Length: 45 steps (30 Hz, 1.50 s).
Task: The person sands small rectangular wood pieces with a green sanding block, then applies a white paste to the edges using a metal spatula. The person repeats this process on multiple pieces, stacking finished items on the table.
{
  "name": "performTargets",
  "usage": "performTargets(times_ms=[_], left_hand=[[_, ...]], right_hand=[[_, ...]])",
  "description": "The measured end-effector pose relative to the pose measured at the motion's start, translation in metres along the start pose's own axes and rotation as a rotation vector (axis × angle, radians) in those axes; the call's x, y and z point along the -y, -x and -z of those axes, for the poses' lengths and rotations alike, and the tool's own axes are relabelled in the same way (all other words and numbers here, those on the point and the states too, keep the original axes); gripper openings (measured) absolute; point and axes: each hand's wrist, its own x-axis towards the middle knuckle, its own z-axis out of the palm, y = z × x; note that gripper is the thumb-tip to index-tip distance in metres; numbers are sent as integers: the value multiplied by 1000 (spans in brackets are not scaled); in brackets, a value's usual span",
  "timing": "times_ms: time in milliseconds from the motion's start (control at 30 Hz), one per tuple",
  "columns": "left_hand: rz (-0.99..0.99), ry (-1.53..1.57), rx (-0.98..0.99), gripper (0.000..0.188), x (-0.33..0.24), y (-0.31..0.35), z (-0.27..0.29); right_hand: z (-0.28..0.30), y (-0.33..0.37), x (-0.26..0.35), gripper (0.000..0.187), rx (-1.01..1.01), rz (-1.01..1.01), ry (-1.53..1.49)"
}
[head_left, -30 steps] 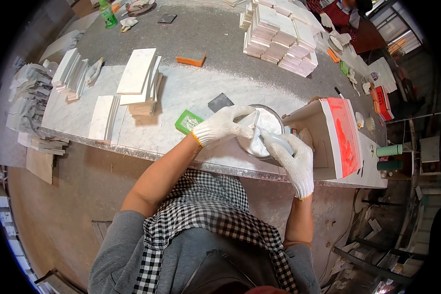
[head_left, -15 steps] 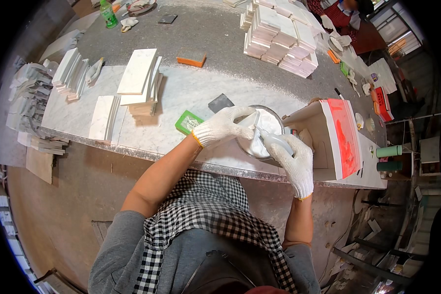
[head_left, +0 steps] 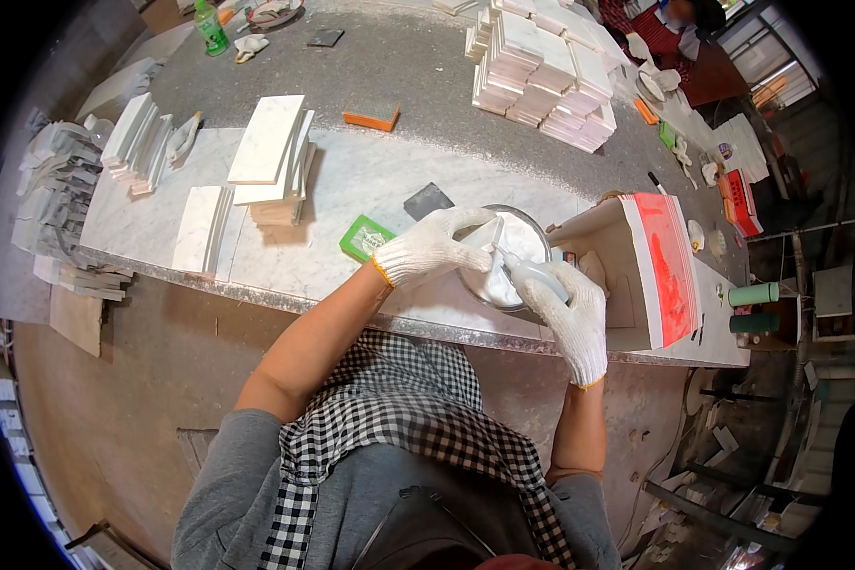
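Note:
My left hand point(head_left: 429, 251), in a white knit glove, pinches a small white tile piece point(head_left: 485, 234) over the near side of a round metal-rimmed bowl point(head_left: 548, 249). White powder or paste point(head_left: 521, 235) fills the bowl. From the right, my gloved right hand point(head_left: 577, 325) closes around a translucent whitish squeeze bottle point(head_left: 536, 275). Its thin nozzle points left, close to the held piece; whether they touch I cannot tell. Beside my left wrist lies a green block point(head_left: 364, 237), and a dark grey square pad point(head_left: 428, 201) is just beyond that hand.
An open carton with a red flap point(head_left: 667, 271) stands right of the bowl. White tiles are stacked at left point(head_left: 269, 157) and far centre point(head_left: 541, 71). An orange block point(head_left: 371, 114) lies behind. Another person point(head_left: 657, 33) is at the far right.
The bottle's nozzle has shifted slightly up and left, toward the white tile piece. Both hands otherwise hold nearly the same position.

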Motion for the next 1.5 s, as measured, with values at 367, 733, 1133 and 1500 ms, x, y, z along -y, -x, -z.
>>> performTargets(times_ms=[367,733,1133,1500], left_hand=[[5,-31,-2,99,-4,2,-2],[-2,-27,5,98,-4,2,-1],[-20,-105,-14,99,-4,3,-1],[-29,-118,-14,98,-4,2,-1]], right_hand=[[0,0,-1,26,0,21,-24],[2,0,4,27,-2,-2,17],[1,0,0,28,6,3,5],[3,1,1,27,-1,9,-9]])
